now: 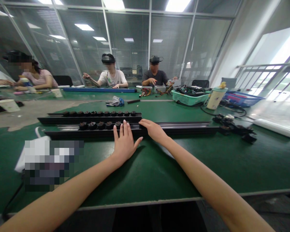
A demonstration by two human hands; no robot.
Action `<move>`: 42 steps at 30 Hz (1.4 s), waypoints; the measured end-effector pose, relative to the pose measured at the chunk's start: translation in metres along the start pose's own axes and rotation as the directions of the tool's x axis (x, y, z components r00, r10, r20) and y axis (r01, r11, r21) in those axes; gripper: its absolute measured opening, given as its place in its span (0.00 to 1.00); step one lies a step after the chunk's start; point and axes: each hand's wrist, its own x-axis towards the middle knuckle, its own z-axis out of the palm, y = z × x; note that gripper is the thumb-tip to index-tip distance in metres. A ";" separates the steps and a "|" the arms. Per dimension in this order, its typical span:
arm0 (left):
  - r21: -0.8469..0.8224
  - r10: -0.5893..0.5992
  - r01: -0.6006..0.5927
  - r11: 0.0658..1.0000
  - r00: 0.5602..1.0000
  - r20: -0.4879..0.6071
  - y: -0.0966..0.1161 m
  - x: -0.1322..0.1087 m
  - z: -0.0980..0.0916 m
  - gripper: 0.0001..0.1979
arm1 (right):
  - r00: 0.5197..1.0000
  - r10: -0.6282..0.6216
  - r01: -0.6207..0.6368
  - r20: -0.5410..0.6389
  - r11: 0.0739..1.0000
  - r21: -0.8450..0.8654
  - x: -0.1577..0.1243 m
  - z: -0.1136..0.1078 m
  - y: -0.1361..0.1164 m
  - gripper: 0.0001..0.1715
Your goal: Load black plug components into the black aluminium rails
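A long black rail [183, 129] lies across the green table in front of me, with a row of small black pieces [101, 125] set along its left half. My left hand [125, 141] rests with fingers spread, its fingertips on the near rail and close to that row. Just to its right, my right hand [154, 130] is closed round a small black piece [142, 125] in the rail channel; the fingers partly hide it. Behind the near rail lies a shorter-looking black rail [91, 119], also holding several black pieces.
Loose black pieces [250, 137] lie at the right. Farther back stand a green basket [189, 98] of cables, a cream bottle [215, 98] and a blue basket [246, 99]. A grey-blue cloth [115, 101] lies beyond the rails. A white object [32, 151] sits at left. Several people work across the table.
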 end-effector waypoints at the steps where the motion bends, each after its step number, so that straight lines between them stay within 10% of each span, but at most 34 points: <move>1: 0.002 0.000 0.000 1.000 1.000 0.001 0.000 0.000 0.000 0.46 | 1.000 0.003 -0.003 0.000 1.000 0.002 0.000 -0.001 0.000 0.40; 17: -0.019 0.003 -0.003 1.000 1.000 -0.013 0.000 0.000 0.002 0.46 | 0.995 -0.039 0.029 -0.088 0.993 -0.111 0.004 0.004 -0.005 0.18; 42: -0.016 0.007 -0.008 1.000 1.000 -0.017 0.000 0.000 0.003 0.46 | 0.994 0.007 -0.003 -0.111 0.999 0.036 0.007 0.002 -0.008 0.19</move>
